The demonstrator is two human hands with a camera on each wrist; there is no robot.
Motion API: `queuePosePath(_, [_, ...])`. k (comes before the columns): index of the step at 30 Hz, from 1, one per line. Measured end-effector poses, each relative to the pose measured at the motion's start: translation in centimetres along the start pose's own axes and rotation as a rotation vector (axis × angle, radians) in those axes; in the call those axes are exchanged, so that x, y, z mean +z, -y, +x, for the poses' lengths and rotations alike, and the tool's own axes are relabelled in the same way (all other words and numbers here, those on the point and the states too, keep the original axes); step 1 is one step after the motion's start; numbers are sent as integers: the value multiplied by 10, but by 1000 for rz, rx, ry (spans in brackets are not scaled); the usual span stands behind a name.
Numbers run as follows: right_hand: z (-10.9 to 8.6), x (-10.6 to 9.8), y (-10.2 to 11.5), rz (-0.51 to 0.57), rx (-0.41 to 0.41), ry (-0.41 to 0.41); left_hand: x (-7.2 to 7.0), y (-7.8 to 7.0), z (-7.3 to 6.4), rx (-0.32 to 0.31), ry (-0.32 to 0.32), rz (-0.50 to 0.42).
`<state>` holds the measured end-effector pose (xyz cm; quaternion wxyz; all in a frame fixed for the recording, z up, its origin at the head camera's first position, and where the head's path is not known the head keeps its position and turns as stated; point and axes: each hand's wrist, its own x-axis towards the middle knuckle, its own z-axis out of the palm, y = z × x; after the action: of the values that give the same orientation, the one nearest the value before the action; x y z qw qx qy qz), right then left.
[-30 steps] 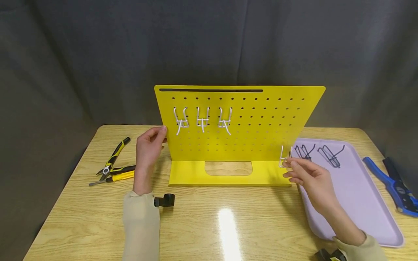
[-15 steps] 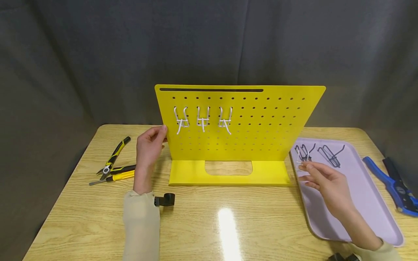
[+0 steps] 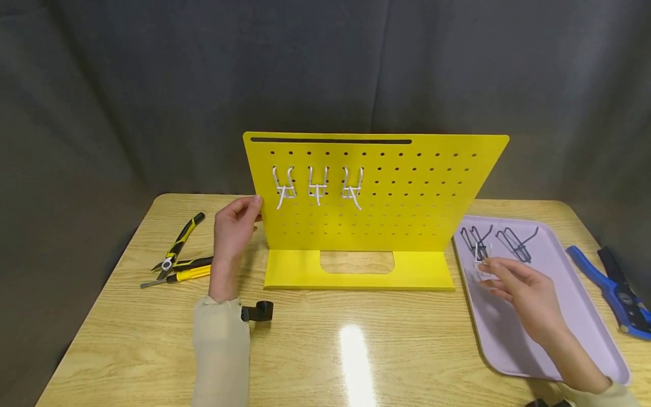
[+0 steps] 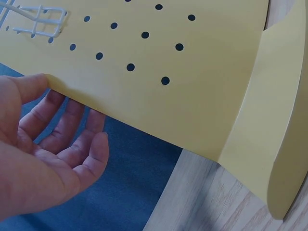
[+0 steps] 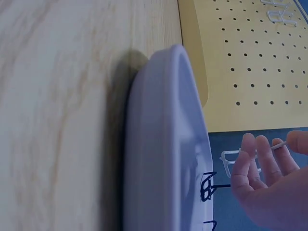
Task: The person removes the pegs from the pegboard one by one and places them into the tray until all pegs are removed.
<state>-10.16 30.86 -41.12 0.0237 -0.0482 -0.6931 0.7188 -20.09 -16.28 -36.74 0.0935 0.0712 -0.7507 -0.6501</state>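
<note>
A yellow pegboard (image 3: 366, 220) stands upright on its bent foot, with three white wire hooks (image 3: 318, 186) hung side by side at its upper left. My left hand (image 3: 235, 229) grips the board's left edge, thumb on the front and fingers behind it, as the left wrist view shows. Over the tray's left part, my right hand (image 3: 529, 294) pinches another white wire hook (image 3: 480, 265) between thumb and fingers. Just behind it on the tray lie two black wire hooks (image 3: 513, 244). In the right wrist view the fingers (image 5: 269, 159) partly hide the held hook.
A lilac tray (image 3: 554, 339) lies right of the board on the wooden table (image 3: 295, 350). Blue-handled pliers (image 3: 610, 285) rest beyond its right rim. To the left are yellow-and-black cutters (image 3: 178, 243) and a yellow screwdriver (image 3: 190, 274). A dark curtain (image 3: 325, 68) hangs behind.
My right hand has moved right, from the board's lower right corner to over the tray, still pinching the white hook. The left hand keeps its hold on the board's edge.
</note>
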Motion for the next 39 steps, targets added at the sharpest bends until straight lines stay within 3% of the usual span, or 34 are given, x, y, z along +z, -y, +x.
queuePosePath(7, [-3, -3, 3, -24, 57, 7, -1, 0, 0, -4, -8, 7])
queuePosePath(18, [-5, -19, -4, -20, 64, 107, 0, 0, 0, 3, 1, 16])
queuePosePath(32, [1, -32, -2, -100, 148, 42, 1, -3, 1, -26, -8, 19])
queuePosePath(39, [5, -31, 0, -80, 157, 36, 2, -3, 0, -44, 0, 7])
